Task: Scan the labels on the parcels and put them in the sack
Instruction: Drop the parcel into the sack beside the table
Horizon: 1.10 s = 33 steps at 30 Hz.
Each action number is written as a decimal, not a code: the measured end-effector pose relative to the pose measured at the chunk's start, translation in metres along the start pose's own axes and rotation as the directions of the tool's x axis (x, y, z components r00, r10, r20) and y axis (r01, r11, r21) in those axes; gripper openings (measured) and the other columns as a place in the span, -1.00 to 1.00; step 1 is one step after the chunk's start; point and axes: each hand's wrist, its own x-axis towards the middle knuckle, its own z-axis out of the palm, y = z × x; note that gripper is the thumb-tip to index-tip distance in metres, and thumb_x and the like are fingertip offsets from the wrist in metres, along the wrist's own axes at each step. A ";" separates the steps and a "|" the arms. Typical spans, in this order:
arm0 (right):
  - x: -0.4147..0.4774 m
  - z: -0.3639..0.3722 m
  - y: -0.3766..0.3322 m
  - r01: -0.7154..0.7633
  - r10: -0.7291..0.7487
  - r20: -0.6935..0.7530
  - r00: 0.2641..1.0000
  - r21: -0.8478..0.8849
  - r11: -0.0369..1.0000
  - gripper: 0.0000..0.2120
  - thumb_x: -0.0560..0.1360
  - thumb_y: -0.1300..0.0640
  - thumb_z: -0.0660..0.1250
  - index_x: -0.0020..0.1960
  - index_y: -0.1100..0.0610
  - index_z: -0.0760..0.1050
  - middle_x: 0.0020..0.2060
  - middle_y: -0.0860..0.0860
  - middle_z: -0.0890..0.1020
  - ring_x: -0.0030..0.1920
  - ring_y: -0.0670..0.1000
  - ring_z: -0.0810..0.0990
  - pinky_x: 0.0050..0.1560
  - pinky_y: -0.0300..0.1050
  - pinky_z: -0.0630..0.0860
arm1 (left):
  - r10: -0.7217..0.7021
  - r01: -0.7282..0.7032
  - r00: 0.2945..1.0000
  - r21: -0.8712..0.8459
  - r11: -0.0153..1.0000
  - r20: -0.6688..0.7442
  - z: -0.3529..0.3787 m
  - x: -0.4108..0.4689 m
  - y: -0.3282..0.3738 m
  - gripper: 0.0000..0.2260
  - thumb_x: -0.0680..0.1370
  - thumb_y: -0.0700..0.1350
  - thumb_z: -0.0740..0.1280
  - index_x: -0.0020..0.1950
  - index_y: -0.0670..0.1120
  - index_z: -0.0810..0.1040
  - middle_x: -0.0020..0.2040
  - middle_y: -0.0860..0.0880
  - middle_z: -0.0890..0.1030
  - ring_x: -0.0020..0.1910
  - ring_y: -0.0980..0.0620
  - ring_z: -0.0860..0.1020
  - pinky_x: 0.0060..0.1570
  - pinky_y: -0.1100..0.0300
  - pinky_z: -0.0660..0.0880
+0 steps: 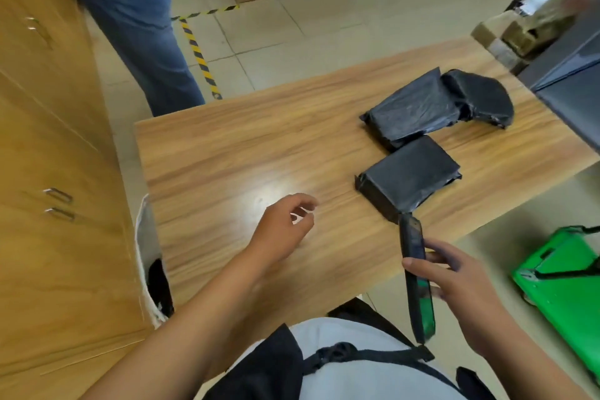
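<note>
Parcels, three in black plastic wrap, lie on the right half of the wooden table. The nearest parcel is a flat block whose long axis runs diagonally from near-left to far-right. The middle parcel lies just beyond it on a similar diagonal, and their edges appear to touch. The far parcel, rounded at one end, sits against the middle one's far-right end. No label can be made out on any upper face. The right hand grips a handheld scanner, thumb across its front and fingers curled behind. The scanner's long axis points away from the person, its tip just at the nearest parcel's near corner. Its screen is seen almost edge-on, showing only a green glow. The left hand hovers over the bare tabletop, fingers loosely curled and holding nothing. The sack, white with a dark interior, hangs at the table's left edge beside a wooden cabinet; only a strip of its mouth is visible. A bystander's legs stand beyond the table near yellow-black floor tape. A green crate stands on the floor to the right. A dark grey box is cut off by the right edge, with blurred cartons behind it.
</note>
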 end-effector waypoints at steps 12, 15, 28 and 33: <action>-0.001 -0.088 0.024 -0.074 0.123 -0.175 0.977 0.262 0.962 -0.35 0.06 -0.09 0.55 0.12 0.09 0.65 -0.10 0.15 0.65 -0.26 -0.04 0.67 -0.26 -0.08 0.56 | 0.163 -0.259 0.952 0.397 0.881 0.259 0.141 0.098 0.073 -0.73 0.52 -0.04 0.40 0.22 0.06 0.55 0.22 0.06 0.52 0.20 0.04 0.46 0.15 0.13 0.46; 0.012 -0.104 0.024 -0.072 0.134 -0.189 0.973 0.304 0.950 -0.33 0.05 -0.11 0.55 0.12 0.09 0.65 -0.09 0.17 0.64 -0.17 0.08 0.66 -0.15 0.05 0.58 | 0.155 -0.313 0.940 0.584 0.749 0.304 0.164 0.120 0.083 -0.60 0.50 0.05 0.40 0.32 0.04 0.48 0.30 -0.03 0.48 0.27 -0.10 0.41 0.19 0.03 0.41; 0.089 -0.162 0.043 -0.125 0.166 -0.081 0.983 0.369 0.921 -0.60 0.34 0.06 0.58 0.16 0.06 0.64 -0.02 0.25 0.63 -0.06 0.18 0.66 0.05 0.28 0.59 | -0.215 -0.042 0.965 0.895 0.445 0.152 0.211 0.163 0.066 -0.12 0.29 0.21 0.47 0.46 0.25 0.01 0.43 -0.13 0.18 0.33 -0.21 0.24 0.20 -0.11 0.32; 0.120 -0.173 0.044 -0.157 0.163 0.012 0.986 0.357 0.921 -0.60 0.34 0.07 0.59 0.15 0.06 0.64 -0.06 0.22 0.64 -0.10 0.15 0.67 -0.04 0.19 0.60 | -0.344 0.116 0.931 0.793 0.598 0.123 0.204 0.142 0.071 -0.09 0.18 0.24 0.45 0.42 0.37 0.04 0.35 -0.06 0.25 0.28 -0.16 0.28 0.07 -0.01 0.37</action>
